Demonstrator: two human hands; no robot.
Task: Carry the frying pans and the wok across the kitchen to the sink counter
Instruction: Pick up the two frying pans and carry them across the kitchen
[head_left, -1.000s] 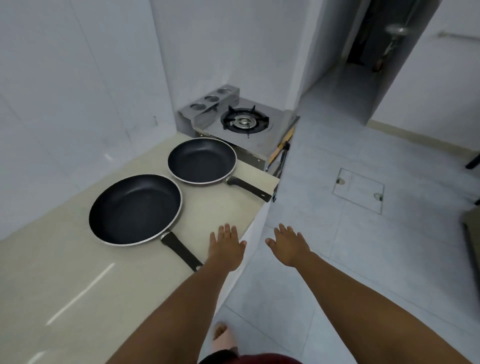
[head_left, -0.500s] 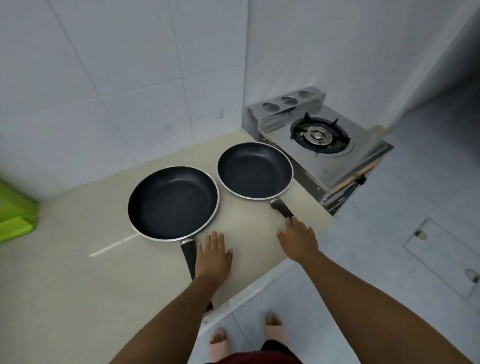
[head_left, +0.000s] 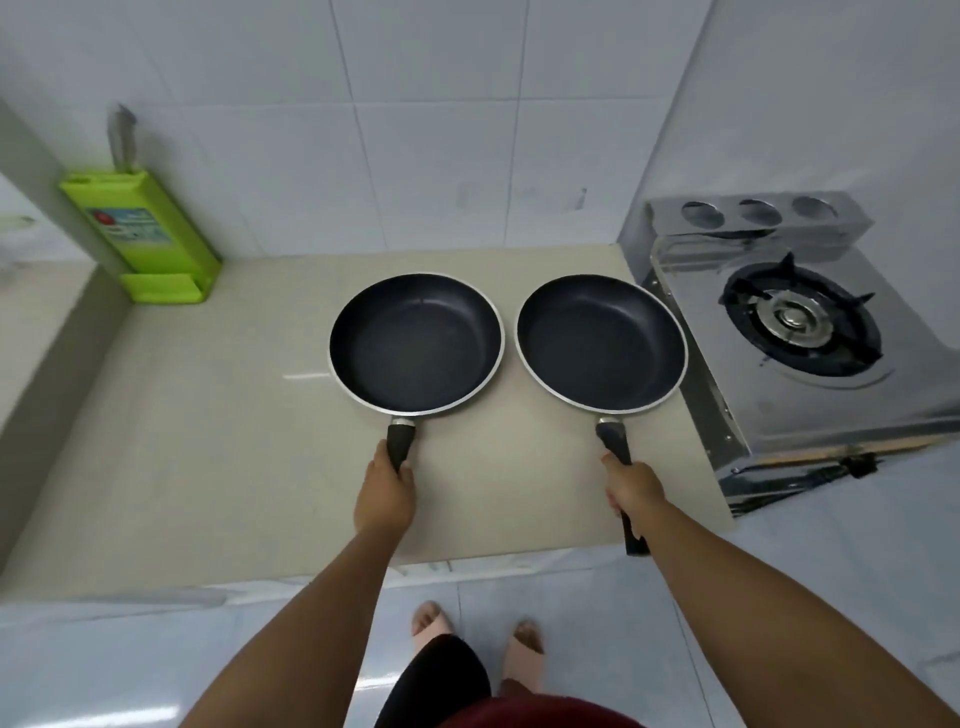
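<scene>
Two black non-stick frying pans with silver rims sit side by side on the beige counter (head_left: 218, 447). My left hand (head_left: 385, 496) is closed around the black handle of the left frying pan (head_left: 415, 345). My right hand (head_left: 632, 491) grips the handle of the right frying pan (head_left: 600, 343); the handle's end sticks out below my wrist, past the counter's front edge. Both pans look to be resting on the counter or just at its surface. No wok is in view.
A steel single-burner gas stove (head_left: 800, 332) stands right of the pans, close to the right pan's rim. A green knife block (head_left: 143, 236) leans at the back left against the tiled wall. Pale floor tiles and my feet (head_left: 478, 631) lie below the counter edge.
I have turned to face the counter squarely. Both hands went from flat and open above the counter edge to closed on the two pan handles.
</scene>
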